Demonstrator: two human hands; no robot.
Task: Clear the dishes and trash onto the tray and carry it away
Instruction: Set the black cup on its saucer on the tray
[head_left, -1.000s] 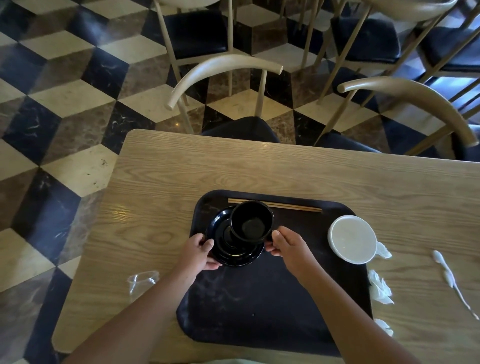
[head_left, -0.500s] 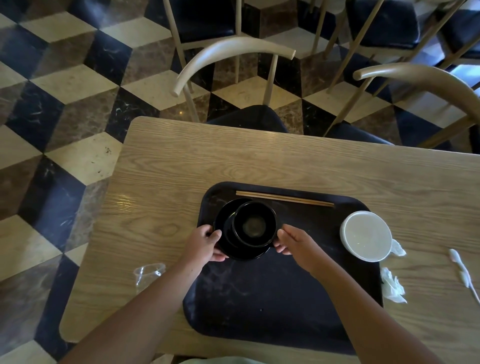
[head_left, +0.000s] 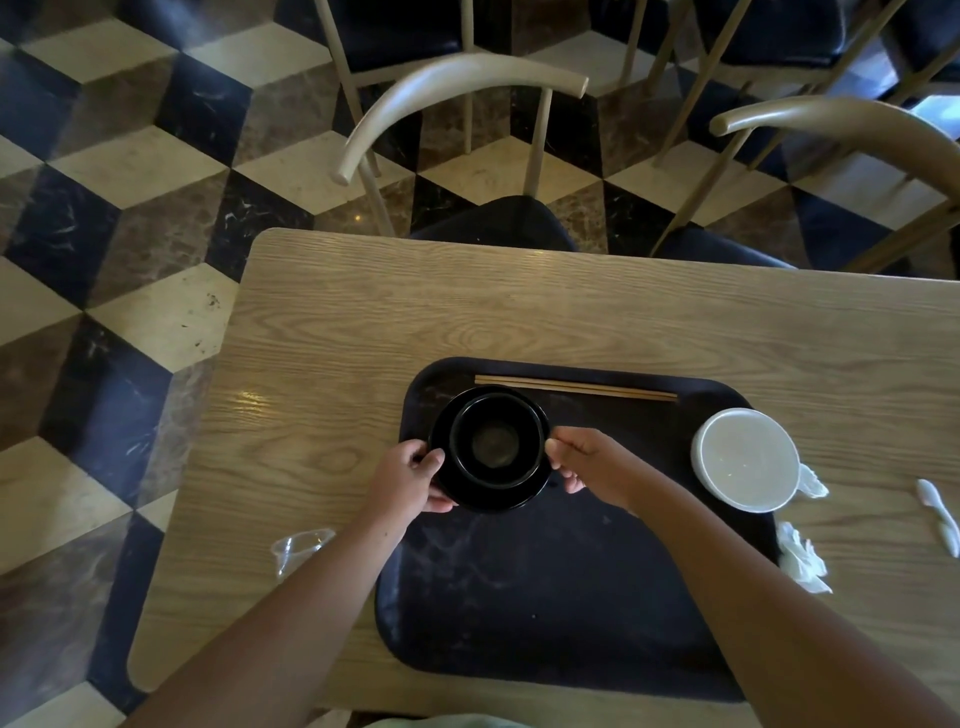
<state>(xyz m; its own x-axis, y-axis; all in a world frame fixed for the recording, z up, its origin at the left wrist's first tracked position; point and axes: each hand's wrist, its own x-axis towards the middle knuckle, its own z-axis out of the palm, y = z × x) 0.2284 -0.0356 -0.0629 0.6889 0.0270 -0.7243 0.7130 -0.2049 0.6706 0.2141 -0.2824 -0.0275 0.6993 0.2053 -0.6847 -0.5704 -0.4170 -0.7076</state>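
A black tray (head_left: 571, 597) lies on the wooden table (head_left: 415, 312). At its far left corner a black bowl (head_left: 493, 441) sits inside a black plate (head_left: 488, 496). My left hand (head_left: 405, 483) grips the plate's left rim and my right hand (head_left: 587, 462) grips its right rim. Wooden chopsticks (head_left: 574, 387) lie along the tray's far edge. A white bowl (head_left: 745, 460) stands at the tray's right edge. Crumpled white napkins (head_left: 800, 558) lie on the table beside the tray's right edge.
A clear plastic cup (head_left: 296, 551) lies on its side on the table, left of the tray. A white plastic spoon (head_left: 940, 514) rests at the far right. Two beige chairs (head_left: 457, 88) stand pushed in across the table. The floor is chequered.
The bowl, tilted up on the plate a second ago, now sits level inside it. Both hands stay at the plate's rims. The head camera has moved, so everything sits lower in the view.
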